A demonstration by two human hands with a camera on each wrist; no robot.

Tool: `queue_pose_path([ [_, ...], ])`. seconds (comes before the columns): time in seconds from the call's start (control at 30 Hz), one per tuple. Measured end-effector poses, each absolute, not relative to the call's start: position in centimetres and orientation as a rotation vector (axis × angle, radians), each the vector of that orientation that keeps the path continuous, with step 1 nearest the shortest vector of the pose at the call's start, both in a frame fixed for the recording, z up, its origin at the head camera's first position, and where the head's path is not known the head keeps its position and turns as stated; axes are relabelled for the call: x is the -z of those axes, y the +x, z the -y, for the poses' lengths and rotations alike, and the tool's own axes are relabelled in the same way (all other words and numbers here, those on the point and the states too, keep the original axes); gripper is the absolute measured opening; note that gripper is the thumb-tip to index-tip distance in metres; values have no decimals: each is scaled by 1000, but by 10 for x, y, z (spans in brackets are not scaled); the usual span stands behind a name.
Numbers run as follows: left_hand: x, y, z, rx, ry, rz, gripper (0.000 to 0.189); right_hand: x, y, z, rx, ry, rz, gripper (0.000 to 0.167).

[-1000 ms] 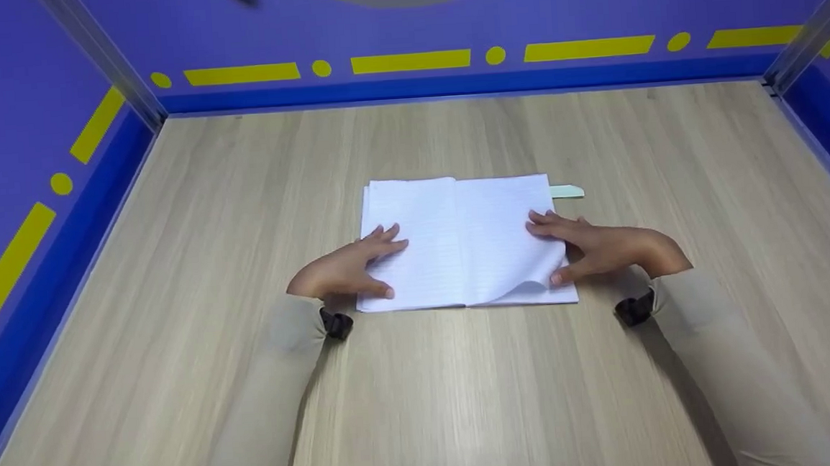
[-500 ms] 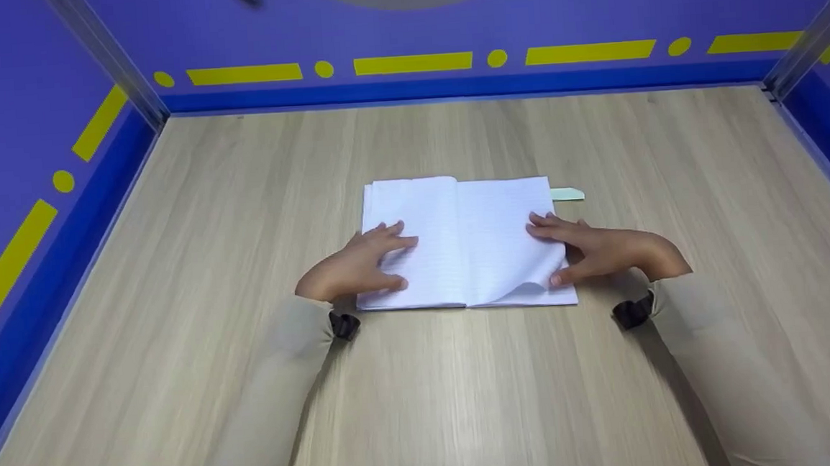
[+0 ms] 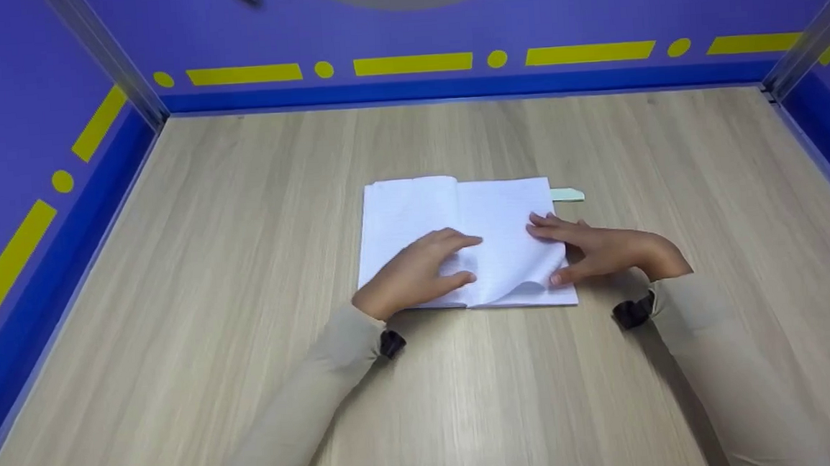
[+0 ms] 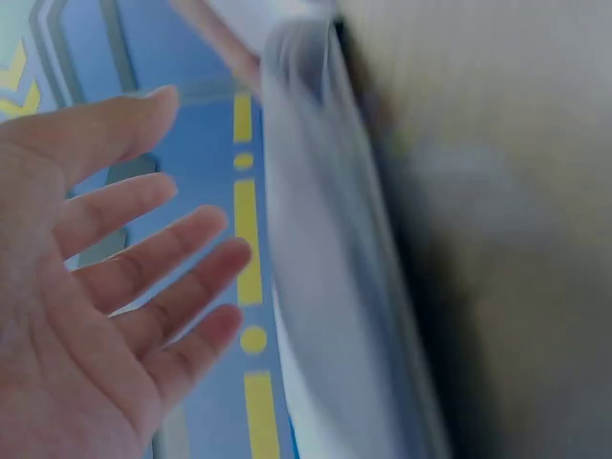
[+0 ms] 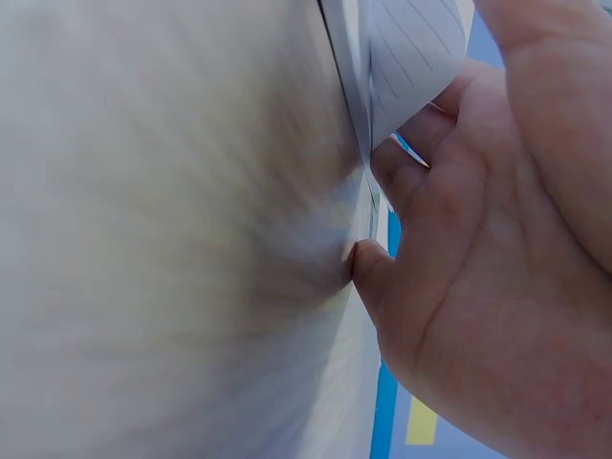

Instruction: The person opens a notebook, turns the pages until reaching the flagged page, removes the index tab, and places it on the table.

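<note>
An open lined notebook [image 3: 406, 208] lies flat on the table, its spine running away from the person. Over its lower middle hovers the left hand [image 3: 417, 272], thumb and fingers spread apart and pointing right; in the left wrist view its palm [image 4: 76, 335] holds nothing and stands apart from the page edges [image 4: 335, 268]. At the right edge, the right hand [image 3: 596, 247] pinches the right-hand page [image 3: 505, 235], whose near corner is curled up. The right wrist view shows that lifted lined corner [image 5: 416, 62] beside the fingers [image 5: 397, 172].
A pale green tab [image 3: 567, 195] sticks out past the notebook's upper right edge. Blue panels with yellow marks [image 3: 412, 64] wall the wooden table [image 3: 240, 200] at the back and sides. A black wrist camera [image 3: 632, 313] sits below the right sleeve.
The left hand has moved right, from the notebook's left edge to over its middle. The right hand and the curled page stay in place.
</note>
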State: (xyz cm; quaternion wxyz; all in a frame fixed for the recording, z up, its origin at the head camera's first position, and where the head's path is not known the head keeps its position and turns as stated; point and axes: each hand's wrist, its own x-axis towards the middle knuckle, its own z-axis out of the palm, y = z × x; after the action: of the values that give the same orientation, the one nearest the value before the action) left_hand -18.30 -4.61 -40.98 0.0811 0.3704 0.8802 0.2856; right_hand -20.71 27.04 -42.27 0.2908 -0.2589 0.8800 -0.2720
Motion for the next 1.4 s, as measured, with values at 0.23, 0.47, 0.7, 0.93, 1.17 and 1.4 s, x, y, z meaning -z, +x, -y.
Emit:
queue_pose_path([
  [0.23,411,-177,18,-939,1211,-2573,43,424,-207,-272,731,-694,-2348,89],
  [0.47,410,-176,-3,-853,1274,-2571,39,423,-207,-270,737,-685,-2347,88],
  [0.7,411,-175,-15,-840,1272,-2549,36,422,-206,-270,725,-713,-2358,86],
  [0.93,413,-177,-22,-857,1249,-2534,32,422,-207,-270,713,-697,-2351,88],
  [1.17,412,-178,-23,-871,1256,-2523,24,419,-207,-270,718,-720,-2354,86],
  [1.4,413,-179,-22,-906,1261,-2552,23,420,-207,-271,744,-761,-2381,83],
])
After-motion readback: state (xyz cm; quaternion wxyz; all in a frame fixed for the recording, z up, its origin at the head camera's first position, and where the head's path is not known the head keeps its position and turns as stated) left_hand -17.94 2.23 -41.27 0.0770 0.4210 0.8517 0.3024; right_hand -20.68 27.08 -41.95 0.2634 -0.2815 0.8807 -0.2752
